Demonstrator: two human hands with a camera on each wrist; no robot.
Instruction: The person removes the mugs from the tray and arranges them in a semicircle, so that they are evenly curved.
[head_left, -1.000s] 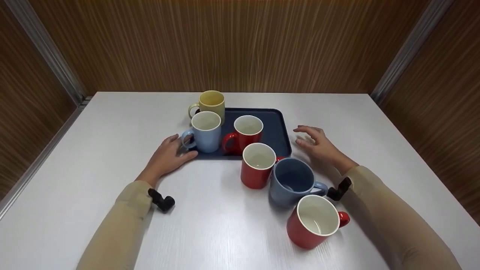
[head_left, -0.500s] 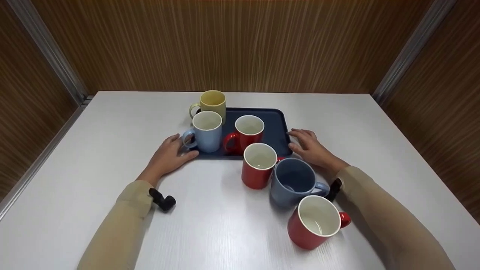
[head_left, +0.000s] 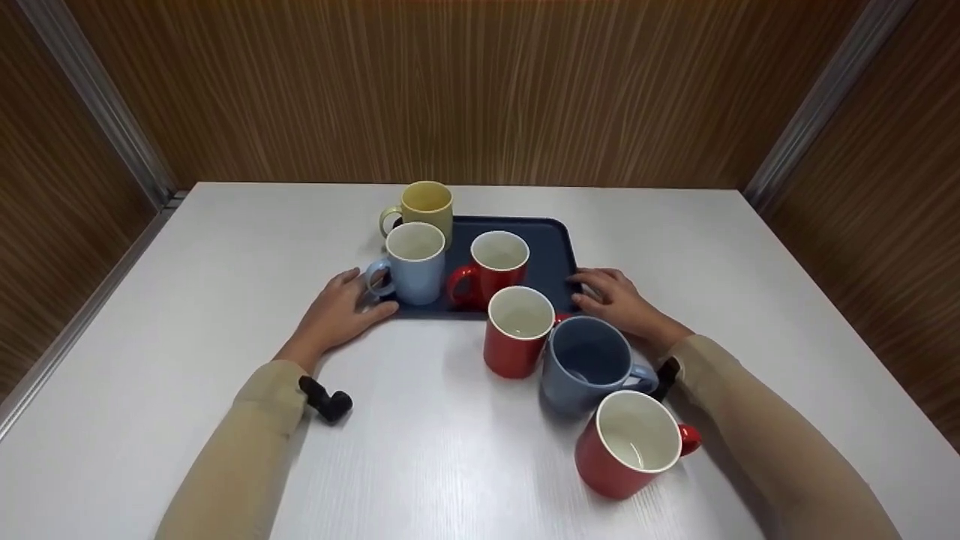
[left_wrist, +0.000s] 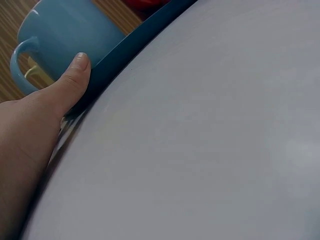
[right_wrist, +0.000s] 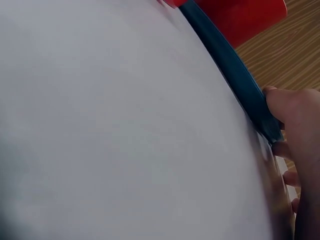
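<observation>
Both hands sit at the near corners of the dark blue tray (head_left: 559, 255). Left hand (head_left: 337, 311) lies at the tray's near left corner, thumb curled against the rim as the left wrist view shows (left_wrist: 75, 75), just beside the handle of the light blue mug (head_left: 412, 262). Right hand (head_left: 619, 300) has its fingers curled round the tray's near right edge, thumb on top of the rim (right_wrist: 287, 107).

Nearest on the white bench (head_left: 187, 300) stands a red mug (head_left: 630, 442), then a grey-blue mug (head_left: 589, 360) touching or almost touching another red mug (head_left: 516, 330); all three stand off the tray, just in front of it. On the tray stand the light blue mug and a third red mug (head_left: 491, 266). Furthest, a yellow mug (head_left: 424, 206) stands at the tray's far left corner; whether on it or just behind I cannot tell.

By my reading, the step in hand is taking hold of the tray on both sides. A lift or slide would call for an even grip so the mugs stay upright, and clearance from the mugs crowding the near edge.
</observation>
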